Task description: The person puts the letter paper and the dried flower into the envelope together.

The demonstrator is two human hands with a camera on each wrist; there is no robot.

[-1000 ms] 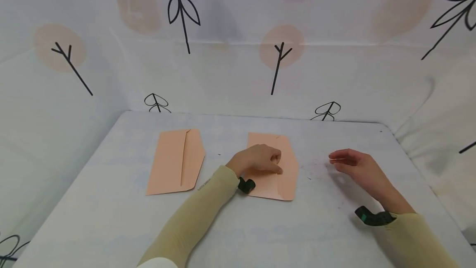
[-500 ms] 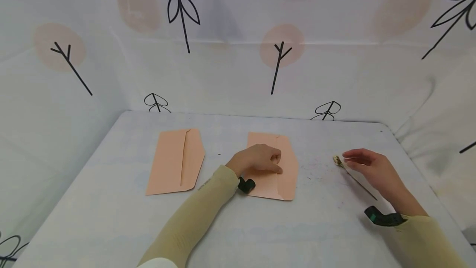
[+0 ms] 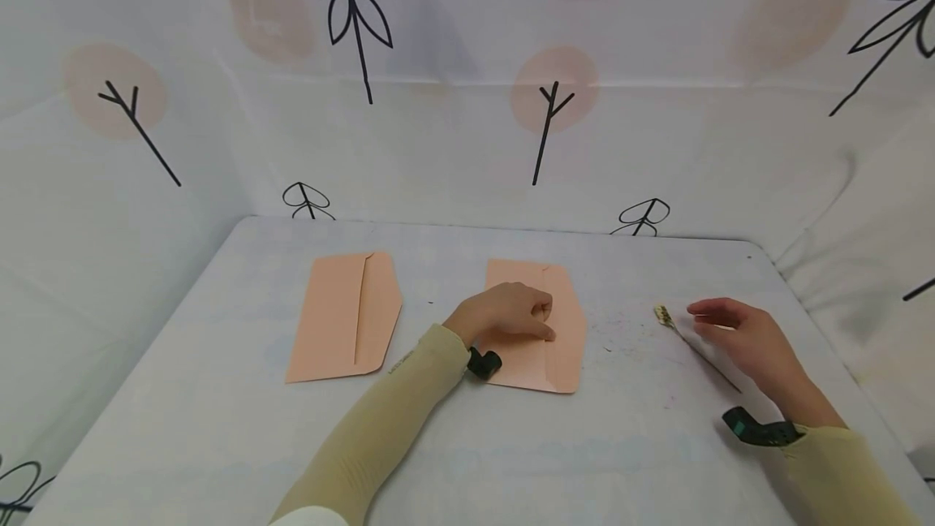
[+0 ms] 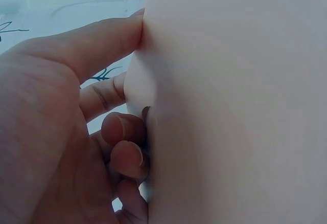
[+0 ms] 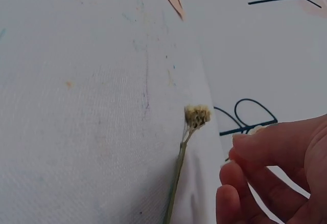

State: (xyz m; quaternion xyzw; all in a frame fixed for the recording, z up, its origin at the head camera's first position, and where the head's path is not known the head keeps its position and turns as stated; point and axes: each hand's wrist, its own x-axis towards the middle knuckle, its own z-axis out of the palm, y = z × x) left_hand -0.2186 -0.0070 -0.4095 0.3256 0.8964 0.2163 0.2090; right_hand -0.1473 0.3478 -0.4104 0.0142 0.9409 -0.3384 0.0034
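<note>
Two peach paper envelopes lie on the table. My left hand [image 3: 504, 311] lies over the middle envelope [image 3: 566, 355], fingers curled and thumb extended. In the left wrist view, the thumb and fingers of the left hand [image 4: 56, 91] pinch the edge of the envelope [image 4: 245, 106]; their tips are partly hidden behind it. A dried flower [image 3: 690, 343] with a thin stem and a small yellowish head lies to the right. Just right of it hovers my right hand [image 3: 752, 343], fingers loosely bent and apart from the flower [image 5: 196, 115]. The right wrist view shows its fingertips close together.
The other envelope [image 3: 339, 319], its flap to the right, lies at the left of the white table [image 3: 526, 461]. A white cloth backdrop [image 3: 453, 153] with printed plants encloses the back and sides. Small specks and faint stains mark the tabletop.
My right hand has moved to the right, uncovering the dried flower, which was out of sight a second ago. The left hand and both envelopes have stayed in place.
</note>
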